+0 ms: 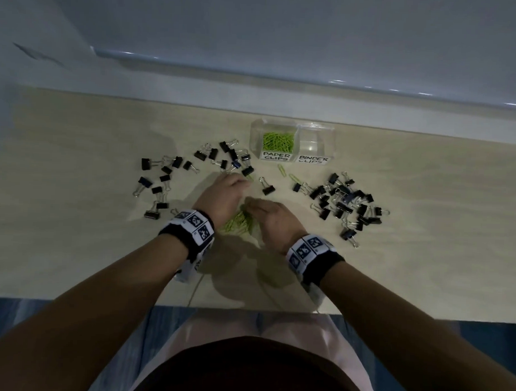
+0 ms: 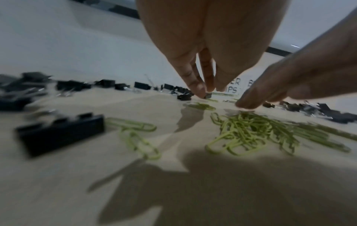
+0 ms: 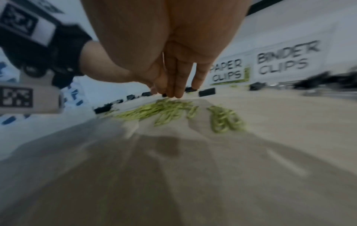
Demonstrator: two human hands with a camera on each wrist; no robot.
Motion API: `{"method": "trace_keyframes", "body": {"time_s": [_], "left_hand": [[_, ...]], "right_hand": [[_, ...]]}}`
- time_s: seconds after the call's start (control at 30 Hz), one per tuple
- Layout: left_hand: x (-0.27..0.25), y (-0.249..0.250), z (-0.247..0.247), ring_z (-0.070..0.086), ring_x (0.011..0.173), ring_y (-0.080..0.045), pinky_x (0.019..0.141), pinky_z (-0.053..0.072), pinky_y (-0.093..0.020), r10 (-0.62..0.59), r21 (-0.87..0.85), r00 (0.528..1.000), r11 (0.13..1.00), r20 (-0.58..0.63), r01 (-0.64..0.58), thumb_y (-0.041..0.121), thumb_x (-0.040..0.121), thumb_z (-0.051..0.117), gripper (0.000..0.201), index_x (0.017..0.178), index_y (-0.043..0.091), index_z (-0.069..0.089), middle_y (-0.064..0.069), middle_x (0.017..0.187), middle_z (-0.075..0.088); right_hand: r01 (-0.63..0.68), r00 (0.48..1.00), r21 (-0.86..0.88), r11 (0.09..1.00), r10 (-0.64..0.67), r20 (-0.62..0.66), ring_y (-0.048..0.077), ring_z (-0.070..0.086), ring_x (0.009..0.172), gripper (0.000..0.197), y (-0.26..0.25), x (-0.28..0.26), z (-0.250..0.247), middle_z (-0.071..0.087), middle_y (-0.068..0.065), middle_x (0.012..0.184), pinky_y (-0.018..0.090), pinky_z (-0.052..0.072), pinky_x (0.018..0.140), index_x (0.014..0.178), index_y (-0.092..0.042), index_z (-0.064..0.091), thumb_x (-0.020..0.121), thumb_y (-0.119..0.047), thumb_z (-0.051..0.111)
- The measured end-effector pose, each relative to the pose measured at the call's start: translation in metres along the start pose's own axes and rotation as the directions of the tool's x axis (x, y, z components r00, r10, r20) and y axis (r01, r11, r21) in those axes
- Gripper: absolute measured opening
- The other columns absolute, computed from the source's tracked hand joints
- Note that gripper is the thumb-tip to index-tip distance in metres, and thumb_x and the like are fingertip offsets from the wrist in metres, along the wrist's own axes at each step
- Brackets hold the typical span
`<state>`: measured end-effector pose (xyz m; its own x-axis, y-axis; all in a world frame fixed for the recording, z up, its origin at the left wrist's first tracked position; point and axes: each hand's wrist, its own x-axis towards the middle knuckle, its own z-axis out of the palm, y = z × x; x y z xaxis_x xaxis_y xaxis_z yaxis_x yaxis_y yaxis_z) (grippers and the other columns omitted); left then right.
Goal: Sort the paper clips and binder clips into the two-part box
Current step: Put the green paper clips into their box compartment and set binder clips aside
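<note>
The person sits at a light wooden table [image 1: 88, 248], and both hands are low over a heap of green paper clips [image 1: 239, 222] in the middle of it. The left hand [image 1: 221, 198] reaches forward past the heap; in the left wrist view its fingers [image 2: 193, 79] are straight and close together, pointing down, and the tips touch the table beside a small black binder clip [image 2: 184, 97]. I cannot tell if they pinch something there. The right hand [image 1: 272, 220] lies just to the right of the heap, with the fingers [image 3: 178, 82] straight and pressed together, the tips on the far edge of the green clips; it holds nothing that I can see. The clear two-part box [image 1: 326, 133] stands at the far side of the table, well apart from the hands. Its left part, with the label "PAPER CLIPS" [image 1: 276, 156], already has a bunch of green clips [image 1: 278, 140] inside. The right part, with the label "BINDER CLIPS" [image 1: 312, 159], shows no clips. Two single green clips [image 1: 281, 169] lie on the table just in front of the box. The black binder clips are in two groups: one scattered group on the left [image 1: 163, 180], which goes round to the front left of the box, and one thicker pile on the right [image 1: 345, 202]. One binder clip [image 1: 267, 187] lies alone between the left hand and the right pile. Each wrist has a black band with printed markers [image 1: 195, 225].
</note>
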<state>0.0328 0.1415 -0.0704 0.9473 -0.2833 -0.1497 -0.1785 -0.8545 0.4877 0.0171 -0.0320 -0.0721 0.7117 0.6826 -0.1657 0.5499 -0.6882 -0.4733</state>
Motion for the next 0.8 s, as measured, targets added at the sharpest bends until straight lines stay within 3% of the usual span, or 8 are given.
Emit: {"method": "trace_keyframes", "body": {"time_s": [0.07,0.13,0.23,0.33,0.47,0.6,0.73,0.8], "left_hand": [[0.005,0.0,0.006,0.037,0.126,-0.033,0.103,0.038,-0.043,0.051,0.103,0.996,0.993,0.066,-0.058,-0.004,0.086,0.048,0.049,0.134,0.003,0.046,-0.014,0.139,0.046],[0.004,0.001,0.011,0.039,0.124,-0.036,0.103,0.038,-0.044,0.056,0.167,0.994,0.983,0.099,-0.072,-0.005,0.083,0.048,0.052,0.135,0.0,0.044,-0.016,0.139,0.046],[-0.004,0.005,0.016,0.046,0.117,-0.038,0.097,0.043,-0.045,0.073,0.195,0.991,0.976,0.11,-0.094,-0.005,0.079,0.054,0.05,0.129,-0.002,0.05,-0.02,0.13,0.053],[-0.008,0.007,0.018,0.05,0.113,-0.039,0.091,0.048,-0.047,0.123,0.173,0.989,0.976,0.081,-0.136,-0.006,0.075,0.058,0.048,0.123,-0.003,0.054,-0.022,0.124,0.056],[0.006,0.014,0.013,0.028,0.134,-0.031,0.108,0.032,-0.044,0.016,0.202,0.995,0.979,0.101,-0.036,0.006,0.09,0.045,0.053,0.142,0.002,0.031,-0.014,0.148,0.034],[0.007,0.015,0.013,0.031,0.132,-0.028,0.109,0.03,-0.04,0.044,0.209,0.994,0.976,0.097,-0.064,0.009,0.093,0.041,0.05,0.142,0.002,0.031,-0.013,0.144,0.039],[-0.017,0.009,0.012,0.041,0.124,-0.031,0.106,0.033,-0.039,0.123,0.123,0.984,0.983,0.126,-0.139,0.013,0.095,0.046,0.045,0.139,0.004,0.039,-0.015,0.136,0.048],[-0.031,0.004,0.009,0.042,0.123,-0.031,0.105,0.037,-0.042,0.114,0.045,0.986,0.992,0.119,-0.12,0.02,0.093,0.053,0.049,0.138,0.006,0.04,-0.015,0.135,0.049]], "right_hand": [[-0.084,0.987,0.059,0.995,0.091,-0.133,0.034,0.059,0.109,0.051,0.016,-0.002,-0.01,0.058,0.018,0.127,0.046,0.049,0.092,0.122,-0.004,0.058,0.074,0.006,0.049],[-0.258,0.94,0.058,0.964,0.264,-0.216,0.034,0.059,0.107,0.053,0.031,0.002,-0.029,0.056,0.017,0.128,0.046,0.051,0.09,0.124,-0.004,0.055,0.074,0.013,0.045],[-0.414,0.907,-0.024,0.91,0.41,-0.099,0.033,0.049,0.119,0.059,0.043,0.013,-0.049,0.04,0.012,0.143,0.044,0.043,0.101,0.138,-0.009,0.038,0.08,0.006,0.043],[-0.379,0.925,-0.116,0.918,0.377,-0.039,0.03,0.043,0.126,0.061,0.044,0.017,-0.046,0.036,0.008,0.147,0.042,0.036,0.105,0.14,-0.011,0.033,0.082,0.003,0.043],[-0.33,0.943,-0.215,0.919,0.332,-0.03,0.025,0.036,0.133,0.063,0.034,0.008,-0.029,0.031,0.007,0.151,0.041,0.025,0.112,0.143,-0.014,0.028,0.084,-0.003,0.044],[-0.264,0.959,-0.287,0.921,0.281,0.022,0.026,0.031,0.137,0.062,0.022,-0.015,-0.012,0.024,0.01,0.154,0.043,0.018,0.114,0.145,-0.009,0.022,0.086,-0.01,0.042],[-0.238,0.97,-0.159,0.958,0.242,0.004,0.028,0.038,0.133,0.066,0.013,-0.037,-0.005,0.035,0.014,0.148,0.039,0.021,0.113,0.142,-0.004,0.029,0.08,-0.008,0.048],[-0.221,0.974,-0.061,0.973,0.218,-0.053,0.032,0.049,0.122,0.064,0.013,-0.048,-0.003,0.048,0.016,0.137,0.042,0.034,0.106,0.138,-0.004,0.037,0.075,-0.004,0.051]]}}
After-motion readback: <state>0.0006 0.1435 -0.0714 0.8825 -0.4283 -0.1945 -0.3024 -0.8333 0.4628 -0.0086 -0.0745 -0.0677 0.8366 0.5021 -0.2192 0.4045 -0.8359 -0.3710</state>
